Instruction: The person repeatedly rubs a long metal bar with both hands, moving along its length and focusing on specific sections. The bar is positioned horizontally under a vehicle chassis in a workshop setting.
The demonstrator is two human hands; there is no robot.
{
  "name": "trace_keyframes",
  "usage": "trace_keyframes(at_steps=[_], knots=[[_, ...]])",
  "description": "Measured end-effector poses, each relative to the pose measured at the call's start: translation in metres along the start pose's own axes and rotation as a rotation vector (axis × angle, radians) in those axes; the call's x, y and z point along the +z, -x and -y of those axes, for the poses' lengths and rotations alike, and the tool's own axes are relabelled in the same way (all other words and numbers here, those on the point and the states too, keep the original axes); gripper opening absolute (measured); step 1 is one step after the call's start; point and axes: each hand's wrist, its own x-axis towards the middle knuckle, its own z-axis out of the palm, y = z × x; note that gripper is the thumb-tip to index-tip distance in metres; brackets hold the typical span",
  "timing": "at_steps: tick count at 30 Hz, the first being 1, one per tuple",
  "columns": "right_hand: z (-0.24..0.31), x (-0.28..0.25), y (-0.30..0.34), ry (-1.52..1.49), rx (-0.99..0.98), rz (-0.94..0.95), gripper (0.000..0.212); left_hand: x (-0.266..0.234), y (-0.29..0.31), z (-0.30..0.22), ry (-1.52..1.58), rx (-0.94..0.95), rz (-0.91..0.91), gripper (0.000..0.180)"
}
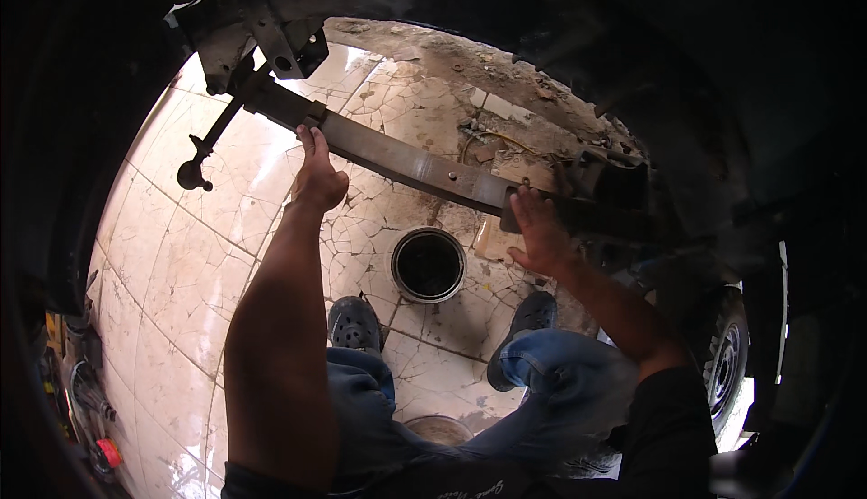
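A long, slightly curved metal leaf spring (pixel 388 151) runs across the underside of a vehicle, from upper left to right. My left hand (pixel 321 178) is raised to its left part, with two fingers stretched up against the band clip (pixel 313 118) there; the other fingers look curled. My right hand (pixel 542 235) lies with its fingers extended on the spring's right portion, beside a dark plate or clip (pixel 511 212). Between the hands, a small round bolt head or pin (pixel 452 176) shows on the spring's face. Neither hand is wrapped round anything that I can see.
An open round can (pixel 429 300), dark inside, stands on cracked floor tiles between my shoes. At upper left are a frame bracket (pixel 289 61) and a hanging rod with a ball-shaped end (pixel 191 174). A tyred wheel (pixel 725 363) is at right; rubble (pixel 542 93) lies beyond.
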Motion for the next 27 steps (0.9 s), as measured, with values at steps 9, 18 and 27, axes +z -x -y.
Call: trace_keyframes(at_steps=[9,18,27], knots=[[0.002,-0.006,0.018,0.077,0.114,0.082,0.107,-0.004,0.001,-0.001,-0.021,0.024,0.039,0.096],[-0.012,-0.015,0.005,0.098,0.284,0.174,0.107,0.002,-0.003,0.001,-0.013,0.046,0.022,0.097],[-0.028,0.002,-0.009,0.099,0.345,0.071,0.104,0.008,-0.005,0.000,0.064,0.054,-0.007,0.096]])
